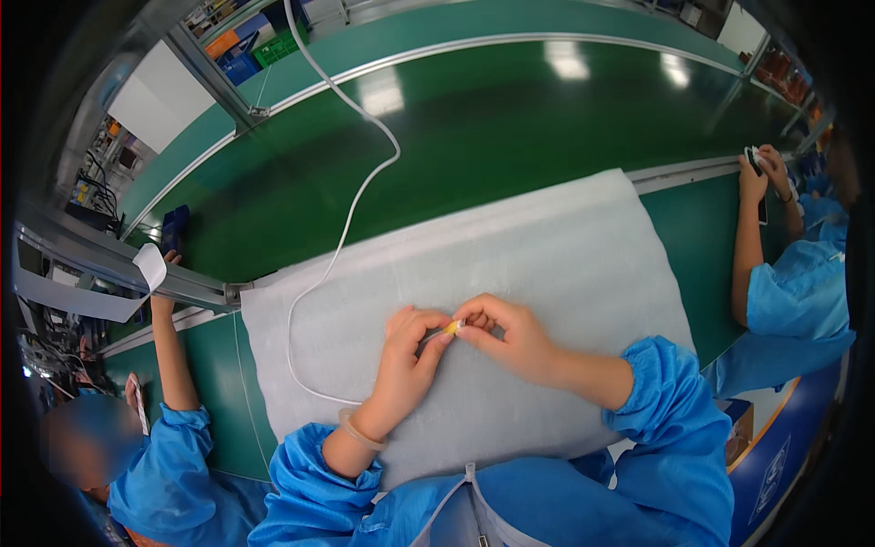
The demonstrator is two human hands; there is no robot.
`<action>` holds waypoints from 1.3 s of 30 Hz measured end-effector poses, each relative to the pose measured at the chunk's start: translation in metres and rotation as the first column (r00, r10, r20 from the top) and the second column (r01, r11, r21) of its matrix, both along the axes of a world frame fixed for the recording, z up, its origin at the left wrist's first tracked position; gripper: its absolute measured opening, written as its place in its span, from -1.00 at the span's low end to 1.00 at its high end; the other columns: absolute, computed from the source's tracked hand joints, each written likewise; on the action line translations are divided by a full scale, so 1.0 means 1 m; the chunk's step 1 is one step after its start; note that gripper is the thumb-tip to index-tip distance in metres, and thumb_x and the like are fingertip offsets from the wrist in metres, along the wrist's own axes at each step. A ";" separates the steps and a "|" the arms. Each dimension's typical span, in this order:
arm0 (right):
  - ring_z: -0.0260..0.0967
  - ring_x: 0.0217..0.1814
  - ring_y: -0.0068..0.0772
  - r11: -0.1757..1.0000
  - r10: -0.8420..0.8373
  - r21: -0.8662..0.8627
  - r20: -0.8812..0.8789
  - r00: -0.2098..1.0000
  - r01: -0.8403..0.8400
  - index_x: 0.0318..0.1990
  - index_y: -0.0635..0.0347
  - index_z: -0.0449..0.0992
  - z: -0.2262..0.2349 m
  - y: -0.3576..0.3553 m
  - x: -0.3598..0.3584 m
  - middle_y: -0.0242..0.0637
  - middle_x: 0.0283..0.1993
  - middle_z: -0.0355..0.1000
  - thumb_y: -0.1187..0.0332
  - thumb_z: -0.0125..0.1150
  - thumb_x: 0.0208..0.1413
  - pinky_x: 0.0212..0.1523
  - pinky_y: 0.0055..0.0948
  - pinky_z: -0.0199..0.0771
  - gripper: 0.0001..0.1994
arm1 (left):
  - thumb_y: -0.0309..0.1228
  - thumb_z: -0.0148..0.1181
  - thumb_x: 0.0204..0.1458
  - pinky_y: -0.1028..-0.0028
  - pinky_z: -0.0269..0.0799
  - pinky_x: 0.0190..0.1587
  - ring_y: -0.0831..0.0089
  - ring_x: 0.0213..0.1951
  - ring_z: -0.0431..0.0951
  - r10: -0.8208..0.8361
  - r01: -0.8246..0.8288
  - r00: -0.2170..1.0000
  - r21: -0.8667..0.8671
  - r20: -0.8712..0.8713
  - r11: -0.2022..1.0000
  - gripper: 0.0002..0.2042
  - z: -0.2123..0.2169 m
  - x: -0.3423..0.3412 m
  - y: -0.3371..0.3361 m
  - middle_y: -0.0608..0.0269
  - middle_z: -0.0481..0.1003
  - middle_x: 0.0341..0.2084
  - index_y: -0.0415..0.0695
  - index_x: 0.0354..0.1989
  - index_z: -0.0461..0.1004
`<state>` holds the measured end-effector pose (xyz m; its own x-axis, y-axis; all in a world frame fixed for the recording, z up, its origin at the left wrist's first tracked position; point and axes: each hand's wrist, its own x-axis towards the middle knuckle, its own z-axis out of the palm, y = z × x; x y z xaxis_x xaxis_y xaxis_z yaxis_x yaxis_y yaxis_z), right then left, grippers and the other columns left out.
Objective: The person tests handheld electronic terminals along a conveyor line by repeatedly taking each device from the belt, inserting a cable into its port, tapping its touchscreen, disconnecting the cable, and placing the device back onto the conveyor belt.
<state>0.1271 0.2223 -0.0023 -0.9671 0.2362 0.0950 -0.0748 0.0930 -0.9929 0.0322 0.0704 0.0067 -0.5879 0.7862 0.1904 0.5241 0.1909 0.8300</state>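
Green worktop [492, 128]: glossy, it stretched across twelve o'clock on my feed.
Light: I caught bright reflections [567, 60] on it near one o'clock.
Metal post [206, 77]: slanted between ten and eleven.
White panel [164, 96]: I saw it at ten.
Crates [239, 66]: blue and green, they sat near eleven.
Blue board [804, 445]: showed at four.

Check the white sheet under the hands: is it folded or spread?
Spread: the white sheet lies broad and mostly flat over the green bench.
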 end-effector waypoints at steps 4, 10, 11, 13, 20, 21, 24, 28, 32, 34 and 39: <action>0.31 -0.39 -0.62 1.000 -0.004 0.022 0.007 1.000 0.004 -0.23 0.21 0.41 -0.006 -0.005 0.001 -0.38 -0.39 0.40 0.41 0.11 0.07 -0.36 -0.61 0.32 -0.87 | -0.51 0.09 -0.01 0.21 0.05 0.16 0.29 -0.19 0.39 -0.019 0.021 0.999 0.032 -0.042 0.999 -0.89 -0.003 0.000 -0.003 0.24 0.44 -0.34 -0.16 -0.28 0.41; 0.29 -0.37 -0.67 1.000 -0.002 -0.008 0.063 0.998 0.002 -0.22 0.19 0.41 -0.006 -0.009 0.006 -0.42 -0.40 0.39 0.38 0.11 0.09 -0.33 -0.63 0.31 -0.86 | -0.52 0.10 -0.03 0.26 0.07 0.11 0.28 -0.25 0.37 -0.016 0.020 0.999 0.077 -0.047 0.997 -0.90 -0.006 0.005 -0.008 0.24 0.44 -0.38 -0.14 -0.32 0.40; 0.29 -0.36 -0.67 1.000 0.015 -0.022 0.051 0.999 -0.014 -0.19 0.20 0.40 -0.006 -0.010 0.007 -0.42 -0.38 0.38 0.38 0.10 0.10 -0.32 -0.64 0.31 -0.84 | -0.52 0.11 -0.04 0.27 0.07 0.09 0.28 -0.26 0.37 -0.014 0.016 0.999 0.064 -0.031 0.998 -0.90 -0.004 0.007 -0.009 0.24 0.44 -0.39 -0.14 -0.32 0.40; 0.28 -0.35 -0.67 0.999 0.034 -0.030 0.048 0.998 -0.032 -0.16 0.20 0.38 -0.005 -0.009 0.009 -0.41 -0.35 0.37 0.38 0.10 0.10 -0.30 -0.64 0.31 -0.82 | -0.52 0.11 -0.04 0.29 0.10 0.06 0.28 -0.27 0.37 -0.013 0.015 0.999 0.055 -0.030 0.998 -0.90 -0.003 0.007 -0.007 0.23 0.43 -0.39 -0.15 -0.32 0.40; 0.28 -0.38 -0.54 0.918 -0.384 -0.081 -0.434 0.815 0.389 0.02 0.24 0.23 0.067 0.013 0.011 -0.26 -0.29 0.34 0.46 -0.02 0.13 -0.33 -0.55 0.38 -0.71 | -0.52 0.11 -0.05 0.36 0.19 -0.11 0.24 -0.28 0.36 0.004 0.002 0.996 0.066 -0.084 0.998 -0.90 -0.007 0.000 -0.005 0.19 0.41 -0.44 -0.16 -0.34 0.41; 0.29 -0.32 -0.49 0.916 -0.305 0.018 -0.617 0.725 0.401 0.05 0.26 0.22 0.100 0.026 0.016 -0.22 -0.26 0.33 0.41 -0.03 0.14 -0.25 -0.50 0.38 -0.67 | -0.52 0.11 -0.06 0.36 0.19 -0.12 0.23 -0.28 0.36 0.018 -0.010 0.996 0.089 -0.092 0.996 -0.90 -0.006 0.000 -0.006 0.19 0.41 -0.44 -0.16 -0.34 0.41; 0.25 -0.11 -0.46 0.886 -0.431 -0.223 -0.717 0.548 0.406 0.08 0.39 0.18 0.164 0.033 0.030 -0.12 -0.15 0.30 0.37 -0.16 0.18 -0.09 -0.44 0.33 -0.64 | -0.52 0.11 -0.06 0.36 0.20 -0.13 0.23 -0.28 0.36 0.033 -0.024 0.996 0.104 -0.088 0.994 -0.91 -0.009 -0.001 -0.003 0.18 0.41 -0.44 -0.17 -0.35 0.42; 0.26 -0.13 -0.46 0.862 -0.506 -0.383 -0.607 0.613 0.332 0.08 0.39 0.18 0.145 -0.005 0.031 -0.13 -0.16 0.30 0.39 -0.14 0.17 -0.11 -0.44 0.33 -0.64 | -0.53 0.10 -0.06 0.36 0.21 -0.13 0.24 -0.28 0.36 -0.005 0.016 0.997 0.146 -0.075 0.989 -0.91 -0.003 0.003 0.009 0.18 0.40 -0.43 -0.17 -0.35 0.42; 0.26 -0.15 -0.46 0.839 -0.499 -0.488 -0.512 0.699 0.241 0.07 0.39 0.18 0.125 -0.027 0.034 -0.13 -0.18 0.31 0.40 -0.13 0.16 -0.13 -0.44 0.33 -0.64 | -0.52 0.10 -0.05 0.36 0.21 -0.11 0.24 -0.28 0.36 0.027 -0.013 0.995 0.155 -0.093 0.988 -0.92 -0.007 0.004 0.005 0.19 0.41 -0.42 -0.17 -0.35 0.42; 0.27 -0.16 -0.45 0.825 -0.485 -0.525 -0.469 0.738 0.209 0.07 0.40 0.18 0.119 -0.035 0.037 -0.13 -0.19 0.31 0.40 -0.12 0.15 -0.14 -0.45 0.33 -0.64 | -0.52 0.10 -0.05 0.36 0.21 -0.11 0.24 -0.27 0.36 0.041 -0.026 0.995 0.163 -0.095 0.986 -0.92 -0.006 0.005 0.007 0.19 0.41 -0.42 -0.17 -0.35 0.42; 0.27 -0.19 -0.45 0.797 -0.425 -0.585 -0.366 0.828 0.151 0.07 0.40 0.18 0.114 -0.051 0.045 -0.14 -0.21 0.32 0.41 -0.10 0.14 -0.16 -0.45 0.33 -0.64 | -0.50 0.10 -0.04 0.36 0.21 -0.10 0.28 -0.30 0.37 0.059 -0.032 0.990 0.208 -0.124 0.978 -0.93 -0.009 0.005 0.001 0.20 0.42 -0.46 -0.16 -0.37 0.43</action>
<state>0.1724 0.1710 0.1114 -0.7139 0.6400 0.2842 -0.5840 -0.3203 -0.7459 0.0369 0.0713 -0.0022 -0.5823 0.6951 0.4216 0.6240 0.0497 0.7799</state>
